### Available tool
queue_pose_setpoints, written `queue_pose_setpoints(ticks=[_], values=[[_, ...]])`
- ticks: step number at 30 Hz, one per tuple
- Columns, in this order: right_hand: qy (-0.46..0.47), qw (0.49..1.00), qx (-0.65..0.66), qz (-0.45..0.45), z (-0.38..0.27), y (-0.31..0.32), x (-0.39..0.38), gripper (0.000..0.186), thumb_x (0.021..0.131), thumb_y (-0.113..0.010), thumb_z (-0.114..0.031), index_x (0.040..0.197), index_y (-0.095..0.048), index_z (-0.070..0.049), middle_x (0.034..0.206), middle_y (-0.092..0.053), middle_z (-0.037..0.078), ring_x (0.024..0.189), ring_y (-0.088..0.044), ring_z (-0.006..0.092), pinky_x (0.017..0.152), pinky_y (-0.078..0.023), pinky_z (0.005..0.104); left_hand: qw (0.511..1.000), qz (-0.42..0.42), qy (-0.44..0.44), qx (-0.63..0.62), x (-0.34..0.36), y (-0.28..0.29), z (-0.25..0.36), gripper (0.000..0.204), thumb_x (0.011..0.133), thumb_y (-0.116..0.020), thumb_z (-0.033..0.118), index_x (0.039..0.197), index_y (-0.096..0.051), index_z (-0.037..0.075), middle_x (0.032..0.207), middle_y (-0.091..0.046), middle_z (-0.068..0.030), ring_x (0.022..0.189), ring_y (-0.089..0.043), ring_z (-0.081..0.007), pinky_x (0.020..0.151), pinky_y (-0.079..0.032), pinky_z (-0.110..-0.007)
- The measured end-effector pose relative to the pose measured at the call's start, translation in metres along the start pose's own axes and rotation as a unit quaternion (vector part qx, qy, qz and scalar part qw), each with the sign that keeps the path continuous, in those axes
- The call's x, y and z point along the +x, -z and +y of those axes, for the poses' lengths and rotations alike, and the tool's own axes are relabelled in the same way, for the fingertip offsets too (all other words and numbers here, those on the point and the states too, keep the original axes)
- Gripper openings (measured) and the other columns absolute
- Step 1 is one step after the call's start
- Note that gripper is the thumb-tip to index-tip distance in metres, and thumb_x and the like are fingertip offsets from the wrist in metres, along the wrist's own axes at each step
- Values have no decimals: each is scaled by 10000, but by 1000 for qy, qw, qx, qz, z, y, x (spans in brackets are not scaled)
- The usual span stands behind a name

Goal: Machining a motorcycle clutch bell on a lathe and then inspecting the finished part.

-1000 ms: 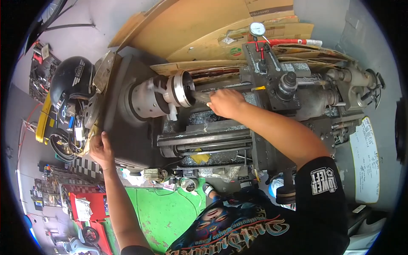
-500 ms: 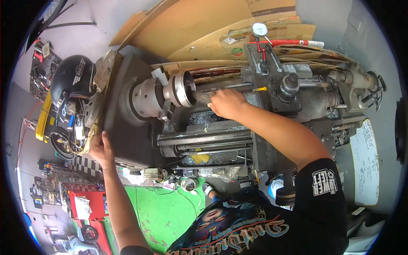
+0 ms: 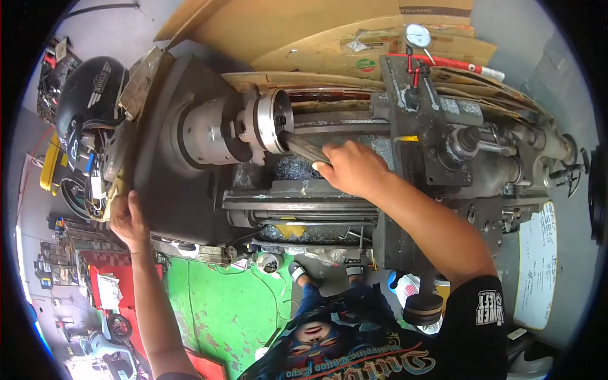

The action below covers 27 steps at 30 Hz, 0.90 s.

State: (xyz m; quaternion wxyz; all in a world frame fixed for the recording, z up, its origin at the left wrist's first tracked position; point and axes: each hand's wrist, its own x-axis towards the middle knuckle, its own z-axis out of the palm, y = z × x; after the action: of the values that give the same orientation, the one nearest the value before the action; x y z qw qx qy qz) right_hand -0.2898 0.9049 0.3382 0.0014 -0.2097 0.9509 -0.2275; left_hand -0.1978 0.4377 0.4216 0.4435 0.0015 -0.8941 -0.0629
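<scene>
I stand at a grey metal lathe (image 3: 190, 190). My right hand (image 3: 351, 168) grips a dark metal bar (image 3: 304, 147) that slants up to the face of the round chuck (image 3: 273, 120). The bar's tip touches the chuck's lower front. My left hand (image 3: 128, 221) rests on the left end of the headstock, fingers curled on its edge, holding nothing loose. The tool carriage (image 3: 437, 136) sits just right of my right hand.
A black helmet (image 3: 88, 95) lies on top left of the machine. A dial gauge (image 3: 418, 35) stands on the carriage. Cardboard sheets (image 3: 304, 31) lean behind the lathe. Green floor (image 3: 215, 304) and my sandalled feet show below. Red shelving with parts stands at lower left.
The view has shifted a little and the chuck now appears further right. My right hand stays on the bar against the chuck; my left hand has kept its place on the headstock.
</scene>
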Motion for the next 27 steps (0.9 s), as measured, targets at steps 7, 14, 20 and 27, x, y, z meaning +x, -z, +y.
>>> queue_pose_setpoints(ticks=[7, 14, 20, 27], values=[[-8, 999, 33, -13, -1, 5, -1, 281, 918, -639, -299, 920, -652, -18, 714, -675, 225, 632, -627, 474, 613, -527, 523, 1000, -15, 2, -2, 1, 2, 2, 348, 1019, -593, 247, 752, -544, 29, 650, -472, -50, 599, -374, -183, 593, -378, -329], [3, 999, 28, -26, -6, 13, -2, 301, 929, -620, -290, 902, -674, 4, 706, -680, 211, 593, -654, 413, 558, -537, 501, 1000, -15, 12, -7, -1, 3, -1, 327, 1011, -592, 240, 756, -559, 37, 649, -512, -45, 599, -401, -180, 601, -385, -319], [13, 1000, 18, -17, -3, 10, 0, 303, 930, -619, -291, 898, -674, 5, 706, -680, 208, 586, -653, 407, 548, -535, 494, 1000, -1, 7, -24, 1, 0, 10, 349, 996, -604, 220, 723, -475, 44, 646, -406, -43, 592, -332, -188, 575, -346, -337], [16, 1000, 14, -12, 0, 6, 3, 299, 934, -617, -288, 908, -669, 5, 697, -677, 202, 586, -650, 408, 543, -529, 495, 1000, -16, 8, -15, 1, 2, 8, 320, 1007, -591, 221, 750, -535, 38, 653, -471, -42, 602, -378, -181, 598, -371, -323]])
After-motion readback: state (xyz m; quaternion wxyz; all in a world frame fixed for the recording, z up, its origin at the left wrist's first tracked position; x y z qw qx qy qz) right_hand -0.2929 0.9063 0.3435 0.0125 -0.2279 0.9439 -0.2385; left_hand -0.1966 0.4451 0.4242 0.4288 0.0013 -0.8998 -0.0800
